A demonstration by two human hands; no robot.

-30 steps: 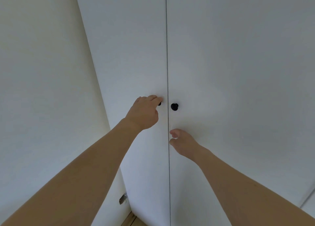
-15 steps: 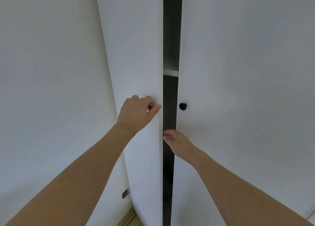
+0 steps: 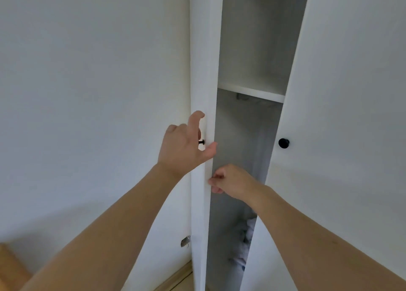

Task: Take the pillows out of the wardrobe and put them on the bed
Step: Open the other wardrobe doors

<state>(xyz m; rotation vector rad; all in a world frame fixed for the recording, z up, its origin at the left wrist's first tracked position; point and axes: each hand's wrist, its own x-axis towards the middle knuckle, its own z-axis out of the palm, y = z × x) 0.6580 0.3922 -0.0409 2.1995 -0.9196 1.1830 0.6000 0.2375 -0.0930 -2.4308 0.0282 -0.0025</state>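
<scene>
The white wardrobe's left door (image 3: 201,71) is swung partly outward, edge toward me. The right door (image 3: 342,93), with its black knob (image 3: 283,143), is still against the frame. My left hand (image 3: 183,147) is around the left door's black knob (image 3: 201,141), thumb on the door's edge, index finger lifted. Just below, my right hand (image 3: 232,182) pinches that same edge. Through the gap, crumpled white bedding or pillows (image 3: 246,238) lies low inside, mostly hidden by the right door.
A white shelf (image 3: 252,92) crosses the wardrobe's inside, with a hanging rail just under it. A bare white wall (image 3: 87,115) stands close on the left. Wooden floor (image 3: 180,279) and a wooden corner (image 3: 8,266) show at the bottom left.
The left door has swung from fully closed to a wide gap, revealing the shelf and white fabric. My right hand moved from the door front onto the left door's edge.
</scene>
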